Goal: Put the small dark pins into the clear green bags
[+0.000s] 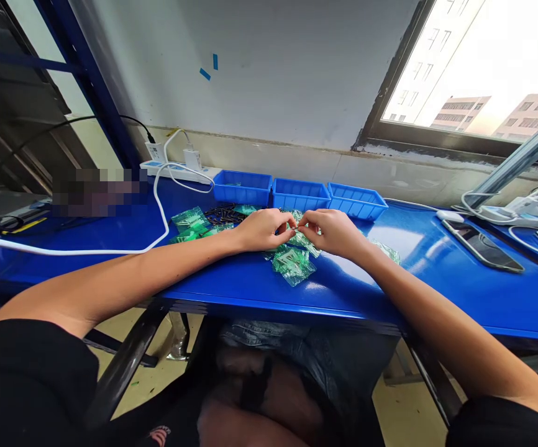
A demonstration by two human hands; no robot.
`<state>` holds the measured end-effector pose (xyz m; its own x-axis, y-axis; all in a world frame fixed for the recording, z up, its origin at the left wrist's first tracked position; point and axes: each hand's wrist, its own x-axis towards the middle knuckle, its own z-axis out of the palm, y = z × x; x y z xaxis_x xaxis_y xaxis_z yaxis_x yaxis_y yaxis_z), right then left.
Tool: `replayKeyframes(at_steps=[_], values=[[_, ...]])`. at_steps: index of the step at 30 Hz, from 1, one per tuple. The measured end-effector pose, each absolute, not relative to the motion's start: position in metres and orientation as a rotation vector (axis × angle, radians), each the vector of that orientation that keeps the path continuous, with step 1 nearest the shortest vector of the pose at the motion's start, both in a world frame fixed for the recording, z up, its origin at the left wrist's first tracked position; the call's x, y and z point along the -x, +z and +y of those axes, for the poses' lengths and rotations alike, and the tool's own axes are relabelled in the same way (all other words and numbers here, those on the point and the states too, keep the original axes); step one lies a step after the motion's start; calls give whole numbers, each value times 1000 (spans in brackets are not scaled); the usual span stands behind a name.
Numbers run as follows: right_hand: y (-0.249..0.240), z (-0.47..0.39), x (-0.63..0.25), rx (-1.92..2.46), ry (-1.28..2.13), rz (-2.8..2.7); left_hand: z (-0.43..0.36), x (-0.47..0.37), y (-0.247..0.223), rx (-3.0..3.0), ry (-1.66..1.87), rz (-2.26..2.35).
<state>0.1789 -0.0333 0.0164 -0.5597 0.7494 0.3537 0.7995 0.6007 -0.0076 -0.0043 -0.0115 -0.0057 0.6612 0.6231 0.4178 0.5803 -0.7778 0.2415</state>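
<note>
My left hand (265, 230) and my right hand (332, 231) meet over the blue table, fingertips nearly touching. Both are pinched on something tiny between them that I cannot make out. Just below them lies a clear packet with green contents (293, 264), and more such packets show under and between the hands. To the left of my left hand is another group of green packets (191, 223), beside a pile of small black parts (225, 215). A further packet (387, 251) is partly hidden behind my right wrist.
Three blue bins, left (242, 187), middle (300, 194) and right (357, 200), line the back of the blue table (232, 279). A white cable (161, 208) crosses the left side near a power strip (206, 174). A phone (482, 245) lies at the right.
</note>
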Motion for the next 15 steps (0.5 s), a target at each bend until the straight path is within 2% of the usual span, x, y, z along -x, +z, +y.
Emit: replayKeyframes(at_steps=[15], values=[[19, -36, -177, 1370, -205, -2553, -15, 4, -3, -2746, 738, 1082]])
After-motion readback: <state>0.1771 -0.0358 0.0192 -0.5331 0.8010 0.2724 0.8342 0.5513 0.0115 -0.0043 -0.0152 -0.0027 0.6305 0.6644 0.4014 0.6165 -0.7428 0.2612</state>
